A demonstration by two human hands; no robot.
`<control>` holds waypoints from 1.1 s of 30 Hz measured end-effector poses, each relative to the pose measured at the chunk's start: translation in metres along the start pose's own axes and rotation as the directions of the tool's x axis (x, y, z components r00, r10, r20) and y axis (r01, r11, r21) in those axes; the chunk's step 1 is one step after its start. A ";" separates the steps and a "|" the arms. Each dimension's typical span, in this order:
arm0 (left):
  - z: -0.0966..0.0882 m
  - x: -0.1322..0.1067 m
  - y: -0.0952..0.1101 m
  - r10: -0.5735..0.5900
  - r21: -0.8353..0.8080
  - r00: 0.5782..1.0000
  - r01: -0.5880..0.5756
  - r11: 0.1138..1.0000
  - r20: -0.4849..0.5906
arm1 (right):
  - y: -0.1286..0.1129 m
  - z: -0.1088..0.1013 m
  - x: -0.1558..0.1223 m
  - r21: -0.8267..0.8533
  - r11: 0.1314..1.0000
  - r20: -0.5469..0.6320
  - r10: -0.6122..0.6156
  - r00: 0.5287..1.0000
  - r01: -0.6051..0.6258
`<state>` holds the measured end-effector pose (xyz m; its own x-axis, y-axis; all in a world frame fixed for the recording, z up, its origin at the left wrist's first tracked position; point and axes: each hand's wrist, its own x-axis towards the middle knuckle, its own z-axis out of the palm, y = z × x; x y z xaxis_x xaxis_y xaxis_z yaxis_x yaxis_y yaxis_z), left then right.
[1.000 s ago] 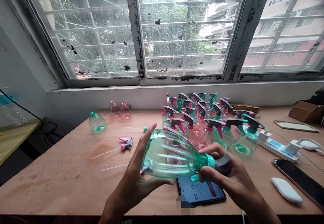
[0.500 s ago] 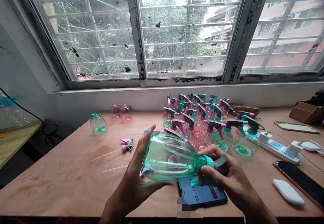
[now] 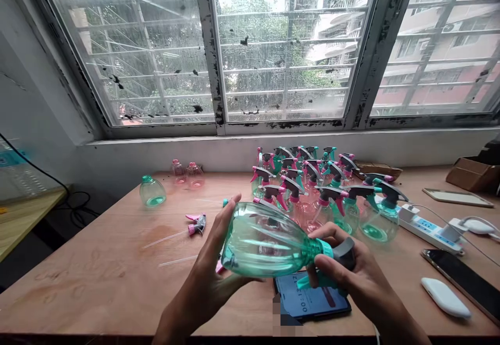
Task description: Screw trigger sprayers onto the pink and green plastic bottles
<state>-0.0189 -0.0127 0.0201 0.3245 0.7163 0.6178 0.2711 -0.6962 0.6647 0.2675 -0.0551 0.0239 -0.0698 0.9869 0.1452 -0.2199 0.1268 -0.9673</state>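
Clustered spray bottles (image 3: 311, 170) stand on the table (image 3: 97, 272), behind the held bottle (image 3: 265, 243) and left of the power strip (image 3: 429, 229).

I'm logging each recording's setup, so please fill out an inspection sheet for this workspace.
Surface: reddish-brown wooden table, stained at left.
Job's things: translucent green plastic bottle, held sideways, with black-and-teal plastic spray head; pink and green spray bottles clustered beyond.
Clutter: lit rectangular phone, black rectangular phone, white oval case.
Hands: left hand cups the bottle's base; right hand grips the spray head.
Cables: thin white cable near white power strip; black cable at left.
Surroundings: window with grey, flaking frame; other people, nothing seen.
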 end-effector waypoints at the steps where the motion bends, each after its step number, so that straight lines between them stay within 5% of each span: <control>1: 0.000 -0.001 -0.001 0.018 -0.005 1.000 -0.018 1.000 -0.003 | 0.000 -0.001 0.000 -0.001 1.000 0.009 0.006 1.000 -0.006; 8: -0.003 -0.001 0.004 -0.013 0.044 0.998 0.010 0.999 0.055 | -0.002 -0.002 -0.001 0.049 0.999 0.041 -0.007 0.999 0.005; 17: 0.000 -0.004 0.001 -0.031 -0.027 0.999 0.032 0.999 0.036 | 0.001 -0.009 -0.002 -0.072 0.997 0.012 -0.012 1.000 0.013; 33: 0.001 -0.001 0.001 -0.008 0.043 1.000 0.009 0.999 -0.023 | -0.006 0.000 -0.005 -0.034 0.999 0.001 -0.025 1.000 0.025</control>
<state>-0.0176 -0.0142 0.0202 0.3016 0.7227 0.6219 0.3123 -0.6912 0.6517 0.2689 -0.0610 0.0288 -0.0654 0.9833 0.1698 -0.1879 0.1550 -0.9699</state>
